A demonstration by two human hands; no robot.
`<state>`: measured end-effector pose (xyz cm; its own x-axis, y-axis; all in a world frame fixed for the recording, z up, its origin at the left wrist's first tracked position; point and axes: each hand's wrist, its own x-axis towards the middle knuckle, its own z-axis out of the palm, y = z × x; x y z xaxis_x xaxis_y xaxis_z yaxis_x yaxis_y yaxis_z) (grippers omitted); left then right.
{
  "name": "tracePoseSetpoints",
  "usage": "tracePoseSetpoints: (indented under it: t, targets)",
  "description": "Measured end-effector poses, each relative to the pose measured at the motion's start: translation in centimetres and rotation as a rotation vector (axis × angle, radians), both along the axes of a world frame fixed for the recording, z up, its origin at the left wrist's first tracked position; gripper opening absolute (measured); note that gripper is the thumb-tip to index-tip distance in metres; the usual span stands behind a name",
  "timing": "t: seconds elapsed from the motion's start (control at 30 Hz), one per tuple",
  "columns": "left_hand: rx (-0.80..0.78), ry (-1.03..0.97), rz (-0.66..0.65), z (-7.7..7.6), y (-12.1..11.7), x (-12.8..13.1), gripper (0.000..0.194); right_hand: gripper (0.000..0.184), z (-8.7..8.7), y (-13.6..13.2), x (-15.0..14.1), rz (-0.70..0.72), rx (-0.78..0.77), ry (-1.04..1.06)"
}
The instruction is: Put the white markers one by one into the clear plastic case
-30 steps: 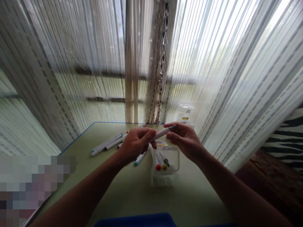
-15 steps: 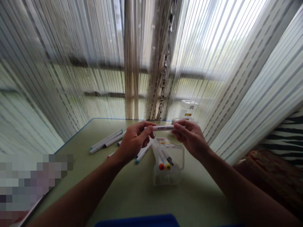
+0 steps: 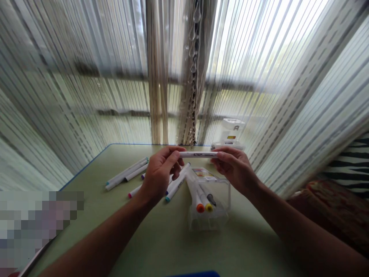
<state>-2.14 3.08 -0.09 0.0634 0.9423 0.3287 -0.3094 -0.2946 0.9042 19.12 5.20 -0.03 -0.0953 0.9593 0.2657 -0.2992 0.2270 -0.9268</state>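
A white marker (image 3: 198, 154) is held level above the table, with dark print on its barrel. My left hand (image 3: 164, 169) pinches its left end between thumb and fingers, and my right hand (image 3: 235, 165) pinches the right end. Both tips of the marker are covered by my fingers. Below it stands a clear plastic case (image 3: 209, 221) holding an orange-ended marker (image 3: 200, 207), a yellow-ended marker (image 3: 209, 207) and a grey-capped marker (image 3: 211, 199). Just left of the case lie white markers with teal and blue ends (image 3: 177, 186). A pink-ended marker (image 3: 134, 191) is partly behind my left wrist.
More white markers (image 3: 127, 174) lie on the green table (image 3: 138, 238) to the left. A clear container (image 3: 232, 132) with a yellow label stands at the far right edge. String curtains (image 3: 115, 92) hang behind the table. Something blue (image 3: 198, 274) shows at the near edge.
The marker has turned from slanted to level. My right hand has moved from around its upper grey end to a pinch on its right end. The view has shifted slightly.
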Motion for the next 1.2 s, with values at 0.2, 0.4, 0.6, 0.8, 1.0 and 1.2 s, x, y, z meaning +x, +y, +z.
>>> tracePoseSetpoints:
  t: [0.2,0.4,0.6,0.8,1.0,1.2]
  targets:
    - [0.013,-0.038,0.017,-0.15,0.07,0.17,0.023,0.018,-0.09,0.18,0.09,-0.003,0.01,0.009]
    - [0.0,-0.033,0.04,-0.32,0.1,0.25,0.024,0.02,-0.23,0.18,0.01,-0.014,0.012,-0.021]
    - [0.015,0.02,0.069,-0.17,0.04,0.33,0.023,0.019,-0.24,0.2,0.08,-0.009,0.021,-0.013]
    - [0.01,0.018,0.085,-0.25,0.15,0.37,0.022,0.018,-0.29,0.15,0.12,0.002,0.05,-0.029]
    - [0.002,0.008,0.089,-0.32,0.17,0.35,0.022,0.017,-0.37,0.14,0.19,-0.003,0.07,-0.051]
    - [0.007,0.021,0.111,-0.27,0.19,0.35,0.021,0.018,-0.2,-0.02,0.02,0.006,0.048,-0.027]
